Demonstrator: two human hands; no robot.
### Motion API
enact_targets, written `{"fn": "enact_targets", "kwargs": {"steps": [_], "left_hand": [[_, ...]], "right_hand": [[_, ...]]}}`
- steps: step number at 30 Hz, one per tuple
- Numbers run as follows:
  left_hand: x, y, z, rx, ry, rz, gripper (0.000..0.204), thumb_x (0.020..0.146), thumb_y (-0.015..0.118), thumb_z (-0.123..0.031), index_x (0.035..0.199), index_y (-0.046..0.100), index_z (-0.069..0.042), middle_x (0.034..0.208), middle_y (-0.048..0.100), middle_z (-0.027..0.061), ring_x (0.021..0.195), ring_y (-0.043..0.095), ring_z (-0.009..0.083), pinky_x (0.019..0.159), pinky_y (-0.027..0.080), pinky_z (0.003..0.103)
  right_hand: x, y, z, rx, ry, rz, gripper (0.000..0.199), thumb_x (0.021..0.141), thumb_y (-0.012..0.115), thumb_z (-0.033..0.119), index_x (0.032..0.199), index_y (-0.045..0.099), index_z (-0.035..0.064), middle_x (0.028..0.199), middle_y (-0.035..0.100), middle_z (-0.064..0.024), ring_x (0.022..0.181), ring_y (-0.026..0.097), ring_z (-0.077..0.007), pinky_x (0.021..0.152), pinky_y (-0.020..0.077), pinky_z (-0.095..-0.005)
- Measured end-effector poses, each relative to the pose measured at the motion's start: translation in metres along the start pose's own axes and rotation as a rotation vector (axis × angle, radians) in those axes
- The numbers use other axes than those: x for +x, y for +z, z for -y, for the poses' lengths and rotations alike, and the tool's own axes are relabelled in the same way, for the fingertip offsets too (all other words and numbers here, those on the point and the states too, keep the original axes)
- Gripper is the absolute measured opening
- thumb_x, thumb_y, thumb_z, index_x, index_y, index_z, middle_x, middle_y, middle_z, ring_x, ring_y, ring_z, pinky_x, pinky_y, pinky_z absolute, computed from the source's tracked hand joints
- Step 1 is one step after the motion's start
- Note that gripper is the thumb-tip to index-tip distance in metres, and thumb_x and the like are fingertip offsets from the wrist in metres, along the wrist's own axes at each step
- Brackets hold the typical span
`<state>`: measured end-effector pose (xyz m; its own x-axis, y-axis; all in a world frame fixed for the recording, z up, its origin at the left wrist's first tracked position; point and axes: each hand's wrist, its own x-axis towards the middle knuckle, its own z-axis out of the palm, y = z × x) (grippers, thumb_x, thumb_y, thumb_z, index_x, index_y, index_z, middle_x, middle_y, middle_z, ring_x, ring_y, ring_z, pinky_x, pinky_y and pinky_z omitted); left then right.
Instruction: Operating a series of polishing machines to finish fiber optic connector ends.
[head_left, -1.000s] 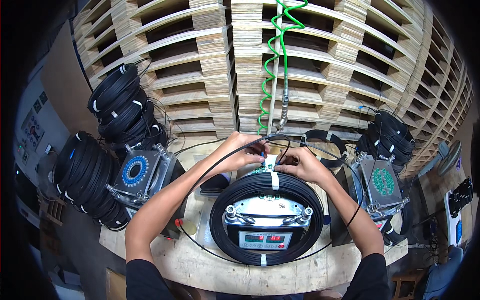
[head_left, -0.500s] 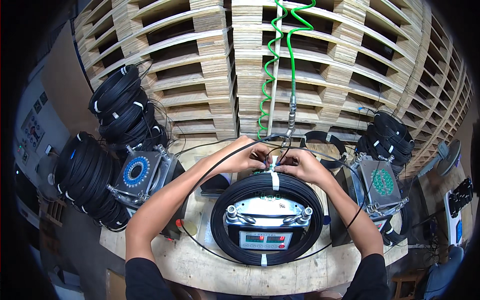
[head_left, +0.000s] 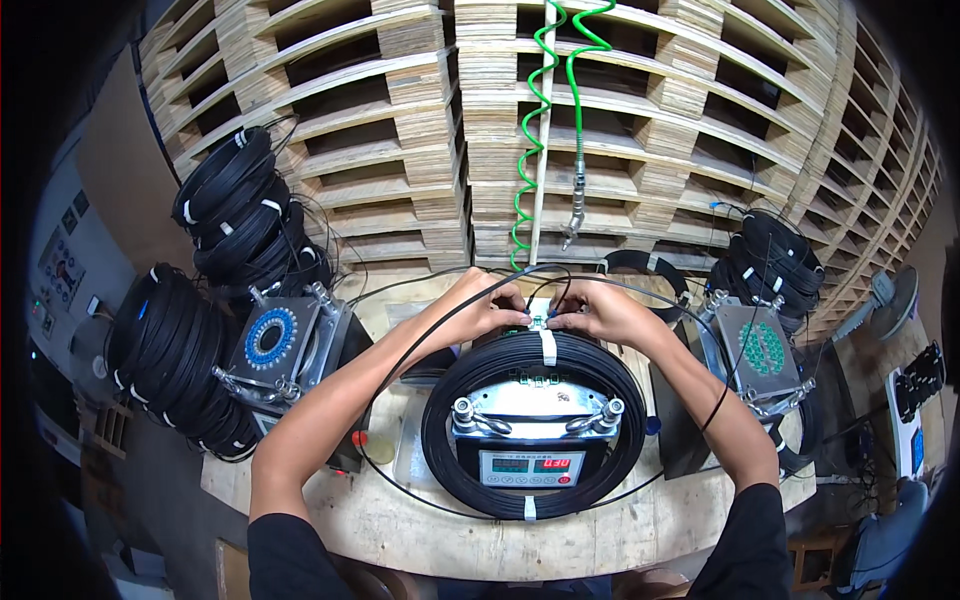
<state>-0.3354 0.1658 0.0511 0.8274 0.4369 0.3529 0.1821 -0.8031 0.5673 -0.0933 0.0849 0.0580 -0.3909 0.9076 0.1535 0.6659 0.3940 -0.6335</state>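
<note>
Stacked wooden pallets (head_left: 390, 105) rise behind the counter (head_left: 430, 540), and green hoses hang before them, one a tight spiral (head_left: 533, 135), another ending in a metal nozzle (head_left: 577, 205). At the left stand two tall piles of black cable coils, one farther back (head_left: 235, 205) and one nearer (head_left: 175, 365); beside them is a clamp box with a ring of blue pieces (head_left: 270, 340). To the right sit a similar box with green pieces (head_left: 765, 350) and another pile of coils (head_left: 770, 260). A small jar with a red cap (head_left: 380, 450) stands near the left forearm. A loose loop of black cable (head_left: 545, 267) arches across both forearms.

Around the front of the middle box (head_left: 530, 468), with its lit panel and metal clamp plate, stands a thick black coil (head_left: 437, 432). It looks neatly wound and round, tied with white bands at top and bottom. Just behind its top, the left hand (head_left: 503, 308) pinches a thin black cable end with a blue bit (head_left: 527, 312), while the right hand (head_left: 588, 308) pinches another cable end (head_left: 554, 310). Small green fittings (head_left: 540, 323) lie between the fingertips.
</note>
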Motion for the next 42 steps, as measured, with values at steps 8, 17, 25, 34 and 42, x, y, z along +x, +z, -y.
{"fn": "enact_targets", "kwargs": {"steps": [8,17,25,34,42], "left_hand": [[0.019,-0.006,0.015,0.041,0.083,0.4,0.064,0.095,0.065,-0.029,0.151,0.042,-0.006,0.138,0.059,0.0233,0.123,0.059,0.0367,0.106,0.045,0.044],[0.019,-0.001,0.014,-0.199,-0.145,0.398,0.062,0.099,0.063,-0.025,0.151,0.04,0.001,0.148,0.053,0.0198,0.136,0.051,0.0272,0.114,0.039,0.038],[0.02,0.014,0.031,-0.111,-0.109,0.313,0.073,0.094,0.068,-0.041,0.149,0.041,-0.001,0.142,0.06,0.0158,0.127,0.061,0.0279,0.105,0.048,0.037],[0.023,0.024,0.029,-0.093,-0.054,0.284,0.068,0.098,0.06,-0.049,0.147,0.044,-0.004,0.14,0.06,0.0182,0.129,0.058,0.0342,0.107,0.045,0.041],[0.019,0.013,0.016,-0.112,-0.182,0.37,0.064,0.1,0.064,-0.032,0.148,0.041,0.002,0.145,0.055,0.0199,0.135,0.053,0.0249,0.114,0.04,0.035]], "right_hand": [[0.019,-0.048,-0.039,-0.058,-0.032,-0.087,0.029,0.093,0.068,0.018,0.115,0.072,0.001,0.101,0.075,-0.0115,0.089,0.07,-0.0191,0.084,0.0544,-0.0329],[0.052,-0.022,-0.075,-0.025,0.243,0.072,0.032,0.089,0.068,0.028,0.106,0.071,0.0009,0.076,0.067,-0.005,0.068,0.061,-0.0145,0.065,0.0501,-0.0329],[0.02,-0.008,-0.098,0.713,0.546,-0.222,0.019,0.099,0.065,0.019,0.086,0.062,0.0052,0.069,0.058,0.0026,0.053,0.052,-0.0054,0.046,0.0439,-0.0201],[-0.008,0.006,-0.124,0.928,0.476,-0.465,0.013,0.103,0.055,0.013,0.104,0.056,-0.0002,0.084,0.065,-0.0082,0.061,0.061,-0.0103,0.052,0.0535,-0.0203],[-0.008,0.005,-0.1,1.028,0.283,-0.342,0.031,0.1,0.065,0.016,0.127,0.055,0.0056,0.081,0.058,0.0008,0.056,0.047,-0.0065,0.047,0.0355,-0.0214]]}}
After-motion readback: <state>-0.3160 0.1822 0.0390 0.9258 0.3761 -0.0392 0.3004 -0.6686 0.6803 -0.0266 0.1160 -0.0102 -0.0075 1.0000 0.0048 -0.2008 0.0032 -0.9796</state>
